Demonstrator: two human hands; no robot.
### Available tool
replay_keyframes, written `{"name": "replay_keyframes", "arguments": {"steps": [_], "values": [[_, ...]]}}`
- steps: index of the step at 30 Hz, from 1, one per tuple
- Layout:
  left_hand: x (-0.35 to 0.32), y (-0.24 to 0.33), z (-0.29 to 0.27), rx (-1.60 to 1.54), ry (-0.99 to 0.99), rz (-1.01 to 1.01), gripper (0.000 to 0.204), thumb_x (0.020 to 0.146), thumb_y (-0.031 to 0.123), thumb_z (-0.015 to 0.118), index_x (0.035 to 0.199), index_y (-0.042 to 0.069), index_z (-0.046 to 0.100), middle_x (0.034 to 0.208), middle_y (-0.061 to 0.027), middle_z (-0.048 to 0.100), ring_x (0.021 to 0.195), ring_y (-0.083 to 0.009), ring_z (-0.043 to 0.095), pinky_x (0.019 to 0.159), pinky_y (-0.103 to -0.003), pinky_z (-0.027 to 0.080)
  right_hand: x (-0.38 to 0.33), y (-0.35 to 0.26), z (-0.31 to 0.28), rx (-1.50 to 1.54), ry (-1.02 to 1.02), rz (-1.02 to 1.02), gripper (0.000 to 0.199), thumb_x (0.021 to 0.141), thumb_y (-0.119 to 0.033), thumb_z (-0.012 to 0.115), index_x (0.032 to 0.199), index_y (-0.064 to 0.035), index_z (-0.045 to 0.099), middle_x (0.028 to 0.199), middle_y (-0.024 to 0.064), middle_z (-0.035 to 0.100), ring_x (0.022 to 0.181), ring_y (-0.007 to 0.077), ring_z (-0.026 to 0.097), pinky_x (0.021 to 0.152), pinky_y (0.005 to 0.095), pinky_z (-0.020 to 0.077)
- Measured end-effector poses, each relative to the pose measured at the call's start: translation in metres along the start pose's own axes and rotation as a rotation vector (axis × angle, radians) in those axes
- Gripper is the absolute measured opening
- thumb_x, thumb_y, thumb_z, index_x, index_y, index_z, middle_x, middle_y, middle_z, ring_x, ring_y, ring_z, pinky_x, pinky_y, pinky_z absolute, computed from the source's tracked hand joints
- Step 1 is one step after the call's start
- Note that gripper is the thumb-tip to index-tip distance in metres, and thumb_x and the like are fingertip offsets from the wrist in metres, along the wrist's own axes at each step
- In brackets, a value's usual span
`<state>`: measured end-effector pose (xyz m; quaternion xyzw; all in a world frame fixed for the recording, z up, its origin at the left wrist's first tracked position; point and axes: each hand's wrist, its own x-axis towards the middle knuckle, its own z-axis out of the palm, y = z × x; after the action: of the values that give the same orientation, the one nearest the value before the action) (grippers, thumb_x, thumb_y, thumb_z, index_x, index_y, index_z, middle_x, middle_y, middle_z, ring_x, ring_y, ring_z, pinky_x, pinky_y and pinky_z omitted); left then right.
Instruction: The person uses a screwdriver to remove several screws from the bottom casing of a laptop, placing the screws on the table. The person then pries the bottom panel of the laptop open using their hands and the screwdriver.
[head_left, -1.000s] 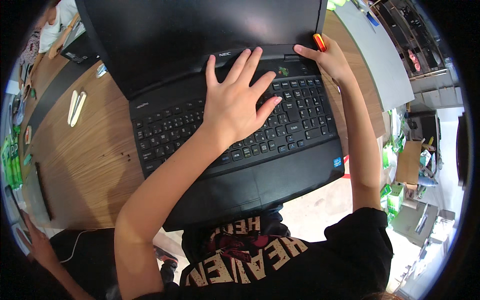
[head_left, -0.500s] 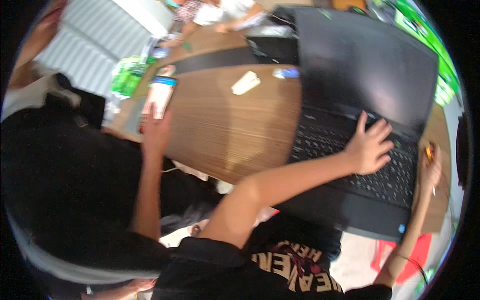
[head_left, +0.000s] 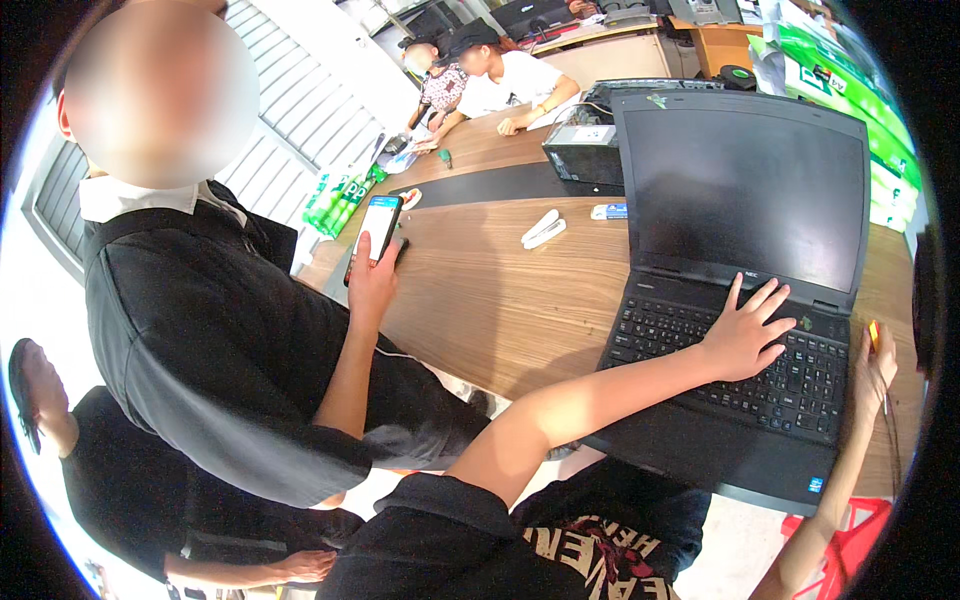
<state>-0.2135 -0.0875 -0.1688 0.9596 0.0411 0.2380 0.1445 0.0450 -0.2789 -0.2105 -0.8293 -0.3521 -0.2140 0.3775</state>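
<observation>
A black plastic laptop [head_left: 745, 195] is standing open on the brown wood-grain worktop [head_left: 470, 290], the left hand [head_left: 742, 342] spreading loosely over it, the right hand [head_left: 873, 368] gripping a small orange-yellow object [head_left: 875, 334]. White ribbed panelling [head_left: 312, 140] is lining the room's far left.

Wood-grain tabletop [head_left: 470, 300], crossed by a dark strip [head_left: 475, 187]. On it: a pale two-limbed implement [head_left: 543, 229], a small blue-and-white item [head_left: 609, 212] just beside it, and a black boxy device [head_left: 582, 150] beyond. To the left, a co-worker [head_left: 200, 300] in dark clothing holds an upright, lit phone [head_left: 378, 225]. Green packages [head_left: 340, 197] lie near the table's far-left edge. A ribbed white shutter [head_left: 300, 110] stands behind. A person in a white top [head_left: 525, 82] leans at the far end.
</observation>
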Motion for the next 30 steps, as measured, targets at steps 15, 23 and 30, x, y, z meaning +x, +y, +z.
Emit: {"name": "replay_keyframes", "arguments": {"steps": [15,23,30], "values": [[-0.004,0.0,-0.005,-0.006,-0.008,-0.037,0.041,0.092,0.035,0.057,0.127,0.015,0.06,0.149,-0.0172,0.038,0.143,-0.0335,0.027,0.114,-0.065,0.011,-0.009,-0.005,0.007,0.011,-0.068,-0.024,0.02,0.089,-0.009,0.063,0.107,0.002,0.062,0.097,0.0223,0.066,0.091,0.0393,0.065,0.077,0.0416,0.051],[-0.003,0.0,-0.006,-0.037,0.003,-0.042,0.04,0.091,0.034,0.058,0.125,0.014,0.061,0.149,-0.0174,0.039,0.143,-0.0335,0.028,0.114,-0.064,0.01,-0.005,-0.009,0.002,0.12,-0.121,-0.018,0.016,0.09,-0.009,0.063,0.101,0.0024,0.061,0.091,0.0214,0.064,0.083,0.0372,0.063,0.075,0.0396,0.0496],[-0.002,0.001,-0.007,-0.055,0.0,-0.046,0.04,0.09,0.033,0.06,0.125,0.014,0.061,0.149,-0.0173,0.038,0.143,-0.0337,0.028,0.115,-0.063,0.009,-0.003,-0.011,-0.001,0.106,-0.184,0.04,0.017,0.091,-0.012,0.063,0.1,0.0027,0.061,0.09,0.0213,0.064,0.083,0.0362,0.063,0.075,0.0392,0.0494]]}}
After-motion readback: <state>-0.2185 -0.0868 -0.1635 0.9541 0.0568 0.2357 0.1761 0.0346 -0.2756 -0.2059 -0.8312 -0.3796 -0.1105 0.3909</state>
